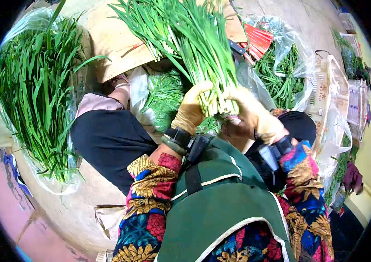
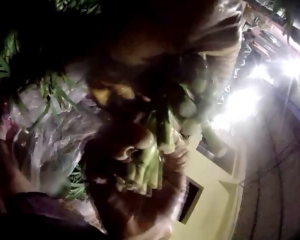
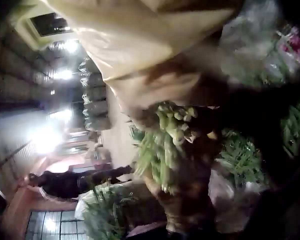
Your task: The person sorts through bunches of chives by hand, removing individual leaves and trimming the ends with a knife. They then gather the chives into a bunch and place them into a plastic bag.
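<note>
Both hands wear pale yellow gloves and hold one bunch of garlic chives (image 1: 213, 61) by its cut stem ends, leaves pointing away from the body. My left hand (image 1: 190, 109) grips the bunch from the left side, with the thumb across the stems. On the opposite side my right hand (image 1: 255, 111) curls round the lower stems. In the left wrist view, the dim stem ends (image 2: 147, 170) stick out between the gloved fingers. The right wrist view shows the pale stem ends (image 3: 167, 145) bunched between both gloves. More chives (image 1: 144, 22) lie just beyond on the cardboard.
A large heap of chives (image 1: 41, 87) lies in clear plastic at the left. Cardboard (image 1: 107, 37) covers the floor ahead, with red strips (image 1: 261, 41) and a dark handle (image 1: 237, 47) near its right edge. Bagged greens (image 1: 281, 78) and a plastic crate (image 1: 325, 91) stand right.
</note>
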`<action>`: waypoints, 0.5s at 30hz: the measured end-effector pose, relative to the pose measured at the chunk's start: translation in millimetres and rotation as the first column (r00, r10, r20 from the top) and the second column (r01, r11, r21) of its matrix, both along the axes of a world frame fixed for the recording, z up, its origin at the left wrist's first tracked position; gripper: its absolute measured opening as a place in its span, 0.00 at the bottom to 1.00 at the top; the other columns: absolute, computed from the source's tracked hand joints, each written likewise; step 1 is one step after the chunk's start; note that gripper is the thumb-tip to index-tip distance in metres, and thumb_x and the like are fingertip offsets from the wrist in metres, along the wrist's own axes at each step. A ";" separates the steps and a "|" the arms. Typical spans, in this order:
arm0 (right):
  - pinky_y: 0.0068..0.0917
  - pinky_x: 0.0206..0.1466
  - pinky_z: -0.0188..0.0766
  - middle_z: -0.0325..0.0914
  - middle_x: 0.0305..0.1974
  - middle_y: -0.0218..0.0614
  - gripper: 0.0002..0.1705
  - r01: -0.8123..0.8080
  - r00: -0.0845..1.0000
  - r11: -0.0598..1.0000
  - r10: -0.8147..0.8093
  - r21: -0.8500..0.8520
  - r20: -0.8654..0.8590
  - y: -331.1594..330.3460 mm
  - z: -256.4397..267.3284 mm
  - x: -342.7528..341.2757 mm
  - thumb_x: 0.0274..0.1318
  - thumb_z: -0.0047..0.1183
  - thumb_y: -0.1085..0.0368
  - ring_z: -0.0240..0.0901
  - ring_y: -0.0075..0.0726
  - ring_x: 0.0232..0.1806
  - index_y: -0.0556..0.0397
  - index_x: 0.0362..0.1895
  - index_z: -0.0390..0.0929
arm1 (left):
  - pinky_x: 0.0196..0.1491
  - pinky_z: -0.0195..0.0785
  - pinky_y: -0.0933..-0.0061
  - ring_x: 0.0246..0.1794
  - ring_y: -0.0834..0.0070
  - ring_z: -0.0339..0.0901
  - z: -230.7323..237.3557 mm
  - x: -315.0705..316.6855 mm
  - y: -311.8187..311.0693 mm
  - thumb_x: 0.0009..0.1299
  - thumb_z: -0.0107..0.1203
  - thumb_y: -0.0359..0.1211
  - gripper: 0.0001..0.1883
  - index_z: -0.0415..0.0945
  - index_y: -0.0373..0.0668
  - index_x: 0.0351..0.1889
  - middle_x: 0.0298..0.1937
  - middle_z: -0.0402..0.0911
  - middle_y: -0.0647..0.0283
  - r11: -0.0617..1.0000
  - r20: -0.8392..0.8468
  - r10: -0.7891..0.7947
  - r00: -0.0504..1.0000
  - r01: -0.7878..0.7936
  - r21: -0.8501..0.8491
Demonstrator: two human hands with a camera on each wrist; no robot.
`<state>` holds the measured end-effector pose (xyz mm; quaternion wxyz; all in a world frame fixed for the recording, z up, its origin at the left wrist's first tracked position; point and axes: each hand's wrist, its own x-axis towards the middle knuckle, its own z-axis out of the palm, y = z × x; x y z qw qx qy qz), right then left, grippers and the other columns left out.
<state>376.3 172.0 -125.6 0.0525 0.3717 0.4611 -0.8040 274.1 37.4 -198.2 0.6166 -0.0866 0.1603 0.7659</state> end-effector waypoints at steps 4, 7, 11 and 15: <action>0.25 0.37 0.76 0.82 0.36 0.35 0.16 0.022 0.998 1.000 -0.022 0.011 0.065 -23.1 53.8 -7.4 0.54 0.56 0.62 0.79 0.30 0.32 0.58 0.45 0.78 | 0.43 0.78 0.65 0.37 0.67 0.83 13.1 2.9 -3.4 0.69 0.53 0.43 0.22 0.74 0.35 0.52 0.43 0.83 0.54 0.986 -0.064 0.001 0.998 -0.012 -0.167; 0.27 0.40 0.80 0.82 0.38 0.41 0.18 0.023 0.998 0.925 -0.043 -0.378 -0.045 4.8 -4.4 3.7 0.60 0.54 0.61 0.82 0.35 0.37 0.60 0.49 0.75 | 0.47 0.78 0.67 0.43 0.69 0.82 25.5 6.1 3.8 0.71 0.52 0.49 0.25 0.72 0.41 0.58 0.48 0.82 0.59 0.984 -0.130 0.043 0.991 -0.065 -0.167; 0.31 0.38 0.82 0.82 0.37 0.45 0.18 -0.002 0.999 0.827 -0.020 -0.563 -0.033 7.4 -4.0 7.6 0.63 0.52 0.60 0.82 0.40 0.33 0.59 0.51 0.73 | 0.41 0.78 0.65 0.41 0.70 0.82 1.9 13.2 6.8 0.71 0.46 0.61 0.33 0.70 0.45 0.61 0.46 0.83 0.63 0.998 -0.009 -0.016 1.000 0.015 -0.065; 0.27 0.36 0.78 0.81 0.35 0.39 0.15 -0.022 1.000 0.805 0.020 -0.593 -0.011 1.0 -3.8 3.3 0.63 0.50 0.64 0.80 0.35 0.31 0.59 0.51 0.72 | 0.58 0.70 0.61 0.55 0.67 0.75 14.1 6.7 4.6 0.73 0.43 0.60 0.34 0.66 0.44 0.66 0.58 0.76 0.61 0.997 0.030 0.031 0.999 -0.033 0.071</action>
